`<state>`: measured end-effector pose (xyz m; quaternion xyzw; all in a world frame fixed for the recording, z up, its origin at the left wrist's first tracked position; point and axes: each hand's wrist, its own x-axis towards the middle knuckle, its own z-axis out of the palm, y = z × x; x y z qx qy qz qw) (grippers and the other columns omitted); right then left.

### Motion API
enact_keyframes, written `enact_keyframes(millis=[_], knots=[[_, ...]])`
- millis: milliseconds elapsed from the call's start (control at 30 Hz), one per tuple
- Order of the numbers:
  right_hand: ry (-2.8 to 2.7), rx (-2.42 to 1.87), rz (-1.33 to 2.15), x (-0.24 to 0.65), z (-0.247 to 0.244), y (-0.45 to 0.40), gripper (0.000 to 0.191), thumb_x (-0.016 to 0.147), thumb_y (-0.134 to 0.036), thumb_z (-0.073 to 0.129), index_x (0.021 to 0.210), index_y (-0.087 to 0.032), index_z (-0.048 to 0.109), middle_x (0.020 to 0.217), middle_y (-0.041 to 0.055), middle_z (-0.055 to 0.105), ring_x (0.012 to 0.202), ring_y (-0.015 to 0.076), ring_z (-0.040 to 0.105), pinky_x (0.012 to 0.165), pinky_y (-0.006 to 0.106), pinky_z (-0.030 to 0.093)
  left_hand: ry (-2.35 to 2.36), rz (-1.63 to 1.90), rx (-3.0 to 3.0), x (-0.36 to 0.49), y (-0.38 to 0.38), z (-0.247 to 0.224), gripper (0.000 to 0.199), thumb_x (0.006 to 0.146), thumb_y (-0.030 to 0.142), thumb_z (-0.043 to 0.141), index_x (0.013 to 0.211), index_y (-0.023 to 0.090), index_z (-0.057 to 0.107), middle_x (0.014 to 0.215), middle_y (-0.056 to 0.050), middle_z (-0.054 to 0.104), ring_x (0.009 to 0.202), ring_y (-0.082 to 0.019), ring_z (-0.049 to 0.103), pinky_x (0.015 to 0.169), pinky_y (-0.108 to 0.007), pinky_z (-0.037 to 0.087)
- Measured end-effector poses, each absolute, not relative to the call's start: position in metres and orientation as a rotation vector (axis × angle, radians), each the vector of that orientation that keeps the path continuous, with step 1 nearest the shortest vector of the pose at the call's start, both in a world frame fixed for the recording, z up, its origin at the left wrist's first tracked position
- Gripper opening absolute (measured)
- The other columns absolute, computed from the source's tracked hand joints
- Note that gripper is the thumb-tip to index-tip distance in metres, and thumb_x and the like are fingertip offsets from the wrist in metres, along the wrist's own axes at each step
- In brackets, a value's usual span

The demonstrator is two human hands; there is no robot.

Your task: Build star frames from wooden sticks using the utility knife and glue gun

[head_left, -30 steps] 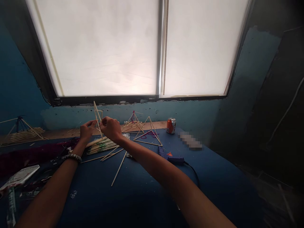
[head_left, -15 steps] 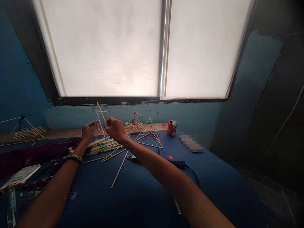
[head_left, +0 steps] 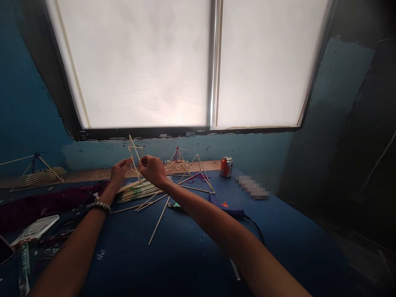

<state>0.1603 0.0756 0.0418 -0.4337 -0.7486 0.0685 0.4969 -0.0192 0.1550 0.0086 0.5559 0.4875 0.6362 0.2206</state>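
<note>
So the left hand [head_left: 119, 171] is pinching one side of a small wooden-stick frame [head_left: 134, 148], thumb against fingers, while the right hand [head_left: 154, 169] is gripping a slanted stick on the other side with bunched fingertips. The frame is standing upright between the two hands, and its lower end is hovering over or maybe touching a bundle of wooden sticks [head_left: 139, 190], can't tell which from here. A beaded-looking bracelet [head_left: 102, 206] is circling the left wrist.

A few loose sticks are lying in front of the bundle, one of them [head_left: 159, 220] pointing back toward the wearer on the blue tabletop [head_left: 192, 255]. A green-handled cutter [head_left: 176, 206] is peeking out beside the right forearm, and just past that arm a blue glue gun [head_left: 233, 212] is trailing its cord. A bigger stick pyramid [head_left: 205, 173] is sitting right of the hands, with a smaller layered pyramid [head_left: 177, 159] showing behind it and another layered one [head_left: 43, 175] standing over at far left. An orange and silver drink can [head_left: 226, 166] is resting near the wall, and some dark purple cloth [head_left: 46, 202] is spreading across the left side
</note>
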Motion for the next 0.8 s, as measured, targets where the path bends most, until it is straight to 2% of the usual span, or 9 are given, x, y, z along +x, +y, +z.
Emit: enact_keyframes(millis=[333,567,700,800], knots=[[-1.812,-1.000,0.162,0.161,0.036,0.080,0.012,0.092,-0.030,0.061,0.092,-0.021,0.070,0.089,0.0047,0.077,0.086,0.0218,0.073,0.071,0.027,0.048,1.225,1.651,1.525,-0.026,0.160,0.006,0.050,0.065,0.066,0.077,0.093,0.024,0.074,0.126,-0.009,0.070,0.124,-0.033,0.057,0.088,-0.034,0.049],[-1.760,-0.959,0.235,0.183,0.045,0.087,0.010,0.090,-0.027,0.065,0.092,-0.020,0.072,0.091,0.0050,0.078,0.084,0.0200,0.073,0.073,0.026,0.050,1.178,1.571,1.475,-0.035,0.165,0.009,0.063,0.052,0.071,0.081,0.093,0.023,0.075,0.138,-0.016,0.062,0.127,-0.038,0.053,0.079,-0.035,0.048],[-1.717,-0.864,0.444,0.229,0.056,0.087,0.012,0.092,-0.019,0.061,0.086,-0.016,0.072,0.090,0.0077,0.078,0.082,0.0183,0.073,0.072,0.026,0.054,1.148,1.479,1.595,-0.025,0.159,0.025,0.053,0.050,0.062,0.086,0.086,0.024,0.076,0.127,-0.014,0.069,0.123,-0.036,0.056,0.075,-0.032,0.048],[-1.607,-0.784,0.596,0.269,0.062,0.077,0.015,0.093,-0.020,0.061,0.085,-0.014,0.072,0.086,0.0094,0.078,0.082,0.0183,0.074,0.071,0.026,0.055,1.115,1.449,1.733,-0.003,0.139,0.044,0.044,0.057,0.060,0.085,0.081,0.025,0.076,0.114,-0.011,0.074,0.115,-0.033,0.061,0.077,-0.032,0.048]])
